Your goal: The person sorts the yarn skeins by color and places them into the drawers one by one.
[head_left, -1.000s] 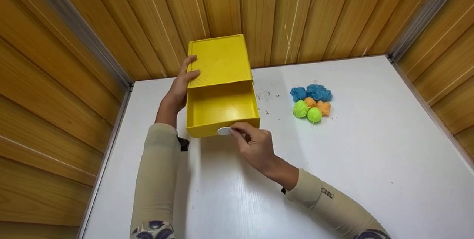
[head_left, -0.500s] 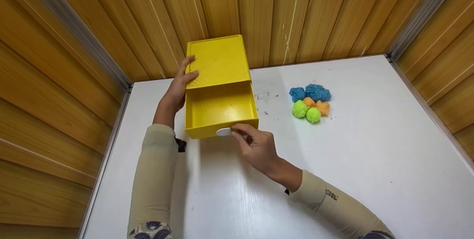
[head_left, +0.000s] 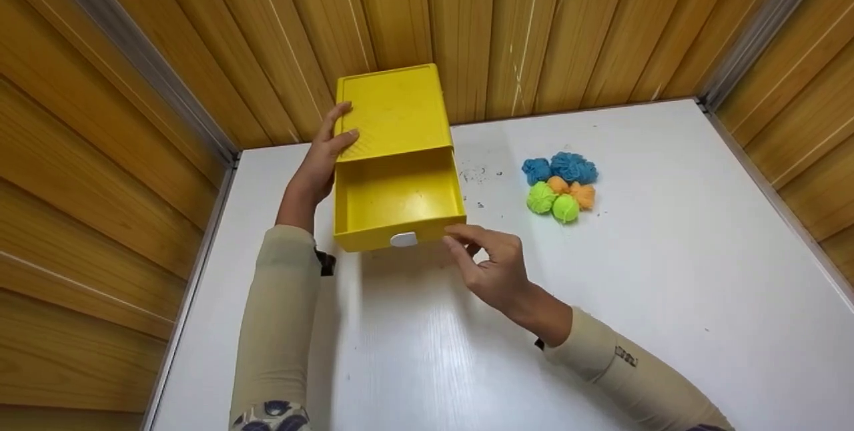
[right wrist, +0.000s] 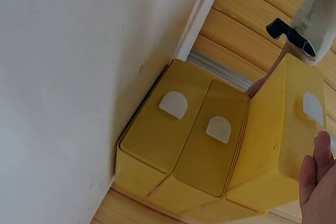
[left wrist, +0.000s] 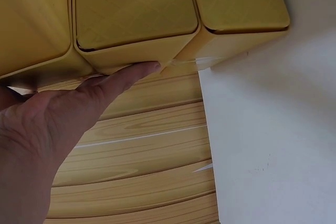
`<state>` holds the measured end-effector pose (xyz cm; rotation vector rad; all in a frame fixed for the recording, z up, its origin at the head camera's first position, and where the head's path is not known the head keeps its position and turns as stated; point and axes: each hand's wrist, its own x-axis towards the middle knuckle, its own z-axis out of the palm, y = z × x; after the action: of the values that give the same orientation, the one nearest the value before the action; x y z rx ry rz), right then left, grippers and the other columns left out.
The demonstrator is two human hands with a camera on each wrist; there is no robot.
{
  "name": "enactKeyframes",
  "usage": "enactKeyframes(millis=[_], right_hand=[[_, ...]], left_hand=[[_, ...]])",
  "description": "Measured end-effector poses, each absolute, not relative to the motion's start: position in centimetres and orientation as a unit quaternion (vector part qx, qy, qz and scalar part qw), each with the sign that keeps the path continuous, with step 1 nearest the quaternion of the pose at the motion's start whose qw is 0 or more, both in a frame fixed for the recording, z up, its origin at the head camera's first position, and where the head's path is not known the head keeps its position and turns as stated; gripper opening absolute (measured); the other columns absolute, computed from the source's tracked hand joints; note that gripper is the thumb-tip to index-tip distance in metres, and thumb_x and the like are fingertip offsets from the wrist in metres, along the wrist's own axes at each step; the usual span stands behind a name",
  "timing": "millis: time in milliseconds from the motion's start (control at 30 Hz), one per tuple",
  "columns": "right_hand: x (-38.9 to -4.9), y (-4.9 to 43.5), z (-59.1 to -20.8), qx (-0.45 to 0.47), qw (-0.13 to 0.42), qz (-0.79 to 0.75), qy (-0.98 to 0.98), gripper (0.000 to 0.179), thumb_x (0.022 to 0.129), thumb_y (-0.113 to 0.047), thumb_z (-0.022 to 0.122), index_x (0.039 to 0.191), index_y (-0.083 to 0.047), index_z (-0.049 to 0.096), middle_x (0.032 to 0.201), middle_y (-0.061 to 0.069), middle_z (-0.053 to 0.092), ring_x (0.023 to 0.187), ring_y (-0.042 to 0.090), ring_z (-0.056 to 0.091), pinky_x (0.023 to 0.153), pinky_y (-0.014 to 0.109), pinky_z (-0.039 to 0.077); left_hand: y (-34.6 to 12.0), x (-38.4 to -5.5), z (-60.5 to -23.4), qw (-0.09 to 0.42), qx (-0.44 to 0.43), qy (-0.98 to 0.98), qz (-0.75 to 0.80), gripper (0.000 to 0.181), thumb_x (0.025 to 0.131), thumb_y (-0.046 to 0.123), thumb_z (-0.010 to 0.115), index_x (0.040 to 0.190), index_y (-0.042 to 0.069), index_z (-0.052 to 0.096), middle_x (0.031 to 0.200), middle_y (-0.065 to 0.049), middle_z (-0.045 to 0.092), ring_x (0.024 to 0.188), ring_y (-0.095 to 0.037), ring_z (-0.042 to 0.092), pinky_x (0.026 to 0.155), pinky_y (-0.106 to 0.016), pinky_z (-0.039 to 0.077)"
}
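A yellow plastic drawer cabinet (head_left: 393,111) stands against the back wall. Its top drawer (head_left: 403,197) is pulled well out and looks bare inside. On the drawer front sits a white handle (head_left: 403,239). My left hand (head_left: 317,161) rests against the cabinet's left side, with thumb and a finger over the top edge; a straight finger touches the cabinet in the left wrist view. My right hand (head_left: 497,267) is off the handle, its thumb and forefinger by the drawer front's right corner, holding nothing. Two lower drawers (right wrist: 181,114) appear closed in the right wrist view.
Right of the cabinet, several small bundles lie on the white table (head_left: 634,284): blue ones (head_left: 574,167), orange ones (head_left: 582,195) and lime green ones (head_left: 566,207). Wood-patterned walls (head_left: 534,31) border the table at the back and both sides.
My right hand has let go of the white handle and moved to the right. The left hand and the open drawer stay about where they were.
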<state>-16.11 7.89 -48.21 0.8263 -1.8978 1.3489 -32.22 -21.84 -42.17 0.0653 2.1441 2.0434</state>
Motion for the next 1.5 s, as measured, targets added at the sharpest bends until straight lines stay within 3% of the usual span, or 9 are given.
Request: enactKeyframes(millis=[300, 533, 833, 1033, 1233, 1367, 1500], right_hand=[[-16.7, 11.7, -48.9, 0.254, 0.330, 0.514, -0.750, 0.023, 0.087, 0.008, 0.078, 0.107, -0.003, 0.079, 0.085, 0.011, 0.083, 0.064, 0.017, 0.073, 0.069, 0.012, 0.057], [-17.4, 14.9, -49.7, 0.208, 0.319, 0.470, -0.797, 0.024, 0.091, 0.000, 0.079, 0.114, -0.006, 0.079, 0.084, 0.007, 0.083, 0.063, 0.016, 0.073, 0.064, 0.010, 0.053], [-17.9, 18.1, -50.9, 0.175, 0.298, 0.420, -0.839, 0.028, 0.091, -0.009, 0.083, 0.119, -0.006, 0.079, 0.088, 0.009, 0.084, 0.056, 0.015, 0.069, 0.059, 0.011, 0.051], [-18.3, 19.7, -51.4, 0.129, 0.240, 0.382, -0.883, 0.040, 0.091, -0.019, 0.086, 0.128, -0.007, 0.075, 0.098, 0.009, 0.084, 0.060, 0.016, 0.070, 0.059, 0.018, 0.052], [-18.4, 21.6, -51.3, 0.060, 0.136, 0.357, -0.922, 0.053, 0.095, -0.027, 0.081, 0.142, -0.007, 0.066, 0.118, 0.018, 0.079, 0.074, 0.025, 0.073, 0.065, 0.032, 0.052], [-18.4, 22.5, -51.3, 0.026, 0.075, 0.354, -0.932, 0.061, 0.098, -0.034, 0.077, 0.149, -0.007, 0.058, 0.129, 0.021, 0.075, 0.079, 0.026, 0.072, 0.067, 0.033, 0.051], [-18.6, 23.1, -51.5, 0.015, 0.059, 0.338, -0.939, 0.067, 0.097, -0.036, 0.077, 0.153, -0.006, 0.055, 0.132, 0.022, 0.072, 0.075, 0.023, 0.069, 0.064, 0.031, 0.049]], left_hand=[[-21.9, -32.2, -42.3, 0.090, 0.023, 0.725, 0.682, 0.064, 0.107, 0.031, 0.054, 0.163, 0.044, 0.027, 0.181, -0.001, 0.003, 0.155, -0.025, 0.035, 0.131, -0.048, 0.035], [-21.8, -32.1, -42.1, 0.087, 0.027, 0.723, 0.685, 0.062, 0.107, 0.030, 0.054, 0.162, 0.044, 0.028, 0.181, -0.002, 0.005, 0.153, -0.027, 0.038, 0.129, -0.048, 0.038], [-21.5, -32.2, -42.4, 0.085, 0.027, 0.731, 0.677, 0.064, 0.106, 0.032, 0.053, 0.163, 0.044, 0.027, 0.182, 0.000, 0.003, 0.160, -0.025, 0.029, 0.132, -0.051, 0.031], [-21.8, -32.2, -42.4, 0.086, 0.023, 0.730, 0.678, 0.063, 0.106, 0.032, 0.053, 0.162, 0.045, 0.027, 0.181, 0.000, 0.003, 0.158, -0.024, 0.031, 0.132, -0.050, 0.032], [-21.9, -32.1, -42.5, 0.089, 0.020, 0.733, 0.675, 0.063, 0.106, 0.033, 0.053, 0.162, 0.046, 0.027, 0.181, 0.000, 0.003, 0.157, -0.025, 0.032, 0.131, -0.050, 0.034], [-21.9, -32.1, -42.4, 0.088, 0.018, 0.735, 0.673, 0.064, 0.106, 0.034, 0.054, 0.162, 0.047, 0.027, 0.181, 0.001, 0.002, 0.157, -0.025, 0.031, 0.131, -0.050, 0.033], [-21.8, -32.2, -42.4, 0.088, 0.020, 0.734, 0.673, 0.063, 0.106, 0.034, 0.053, 0.162, 0.046, 0.027, 0.181, 0.000, 0.002, 0.158, -0.026, 0.031, 0.131, -0.050, 0.033]])
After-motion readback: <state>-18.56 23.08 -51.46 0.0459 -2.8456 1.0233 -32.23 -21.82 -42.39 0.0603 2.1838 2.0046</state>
